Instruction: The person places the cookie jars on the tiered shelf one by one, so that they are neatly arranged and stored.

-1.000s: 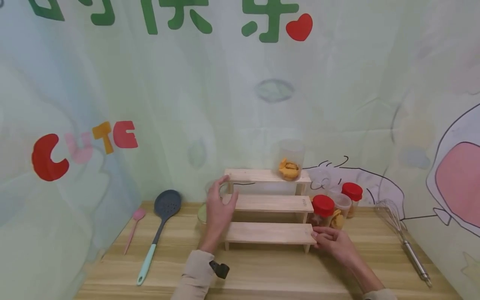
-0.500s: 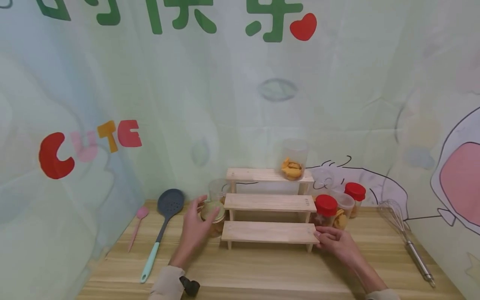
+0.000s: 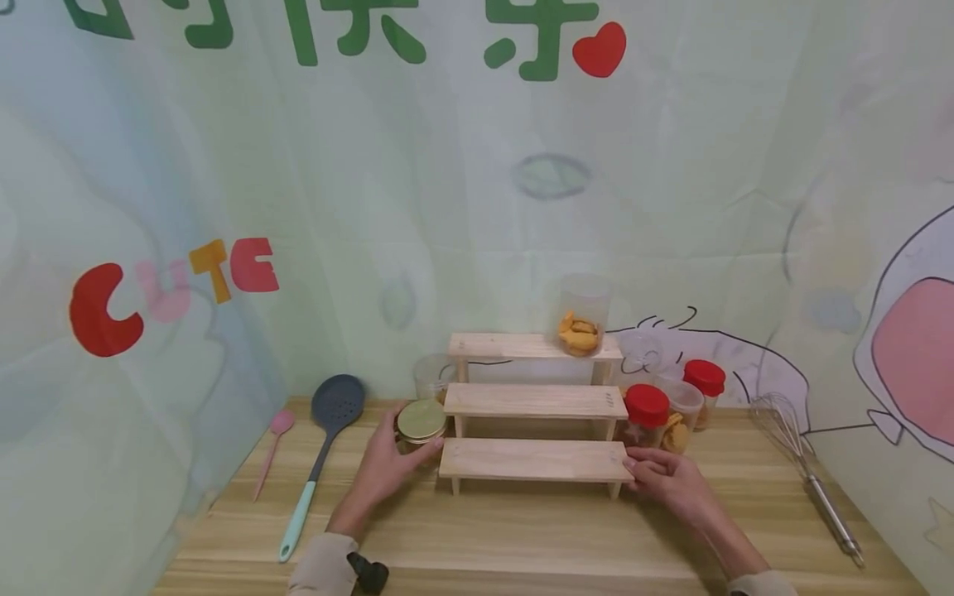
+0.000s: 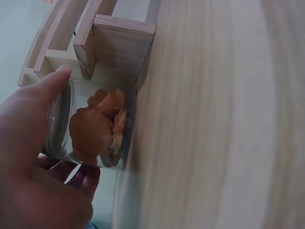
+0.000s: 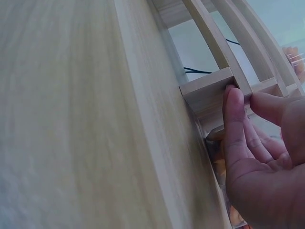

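Observation:
My left hand point(image 3: 382, 468) grips a clear jar point(image 3: 421, 420) with a gold-green lid, standing on the table at the rack's left side. In the left wrist view, orange-brown pieces show inside the jar point(image 4: 93, 129), thumb on one side and fingers round the other. A three-step wooden rack point(image 3: 532, 458) stands in the middle. Its lowest step's right end is pinched between thumb and fingers of my right hand point(image 3: 674, 484); the right wrist view shows the fingertips at that board's corner point(image 5: 240, 90).
An open clear jar point(image 3: 580, 327) of yellow snacks stands on the top step. Red-lidded jars point(image 3: 646, 406) and a clear tub point(image 3: 676, 430) crowd the rack's right. Another clear jar point(image 3: 432, 374) is behind the left hand. A skimmer point(image 3: 328, 430), pink spoon point(image 3: 276, 443) and whisk point(image 3: 808, 484) lie outward.
My left hand has left the rack's left side, moved left and down, and closed round the gold-green-lidded jar. The right hand stays at the lowest step's end.

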### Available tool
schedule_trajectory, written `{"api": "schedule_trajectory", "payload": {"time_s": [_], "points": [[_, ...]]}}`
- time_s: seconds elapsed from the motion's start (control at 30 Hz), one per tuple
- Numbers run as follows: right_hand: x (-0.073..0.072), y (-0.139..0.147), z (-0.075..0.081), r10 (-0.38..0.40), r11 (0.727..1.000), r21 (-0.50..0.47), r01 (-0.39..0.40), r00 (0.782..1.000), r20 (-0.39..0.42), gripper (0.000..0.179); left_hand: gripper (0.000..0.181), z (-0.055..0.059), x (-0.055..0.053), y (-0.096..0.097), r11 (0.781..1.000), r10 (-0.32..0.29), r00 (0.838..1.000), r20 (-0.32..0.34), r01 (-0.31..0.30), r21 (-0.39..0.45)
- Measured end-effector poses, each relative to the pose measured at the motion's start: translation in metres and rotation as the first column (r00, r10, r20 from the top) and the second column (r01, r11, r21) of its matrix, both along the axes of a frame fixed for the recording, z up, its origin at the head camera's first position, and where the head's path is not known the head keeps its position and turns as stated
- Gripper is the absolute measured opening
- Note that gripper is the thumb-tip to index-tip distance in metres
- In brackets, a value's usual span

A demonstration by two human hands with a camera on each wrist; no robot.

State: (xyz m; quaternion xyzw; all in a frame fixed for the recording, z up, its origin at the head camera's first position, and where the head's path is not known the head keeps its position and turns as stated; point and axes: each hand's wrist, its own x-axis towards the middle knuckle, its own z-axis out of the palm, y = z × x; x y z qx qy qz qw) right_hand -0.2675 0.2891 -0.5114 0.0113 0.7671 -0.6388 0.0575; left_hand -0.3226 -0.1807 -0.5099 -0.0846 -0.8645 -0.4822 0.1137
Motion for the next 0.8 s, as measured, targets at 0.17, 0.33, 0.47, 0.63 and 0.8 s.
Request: {"api": "schedule_trajectory", "payload": {"time_s": [0.17,0.33,0.47,0.63,0.8], "points": [[-0.0006,0.0001,0.0009,0.009,1.0,-0.007,-0.009,1.0,0.001,0.06,0.096,0.0015,0.0001,-0.0009,1.0,0.014,1.0,0.008,-0.014,0.006],[-0.0005,-0.0004,0.0015,0.019,1.0,-0.022,-0.02,1.0,-0.004,0.06,0.096,0.0018,0.0016,-0.0025,0.999,0.027,0.998,0.05,-0.026,-0.023],[-0.0008,-0.0003,0.0019,0.02,0.999,-0.031,-0.02,1.0,-0.01,0.06,0.095,0.0007,0.0029,-0.0027,0.998,0.038,0.997,0.074,-0.035,-0.048],[0.0,-0.0008,0.0026,0.017,0.999,-0.035,-0.017,1.0,-0.012,0.059,0.091,0.0013,0.0033,-0.0022,0.998,0.047,0.998,0.049,-0.045,-0.034],[0.0015,-0.0016,0.0024,0.019,0.999,-0.031,-0.019,1.0,-0.024,0.058,0.086,0.0079,0.0044,-0.0045,0.996,0.085,0.996,0.034,-0.086,0.028]]}}
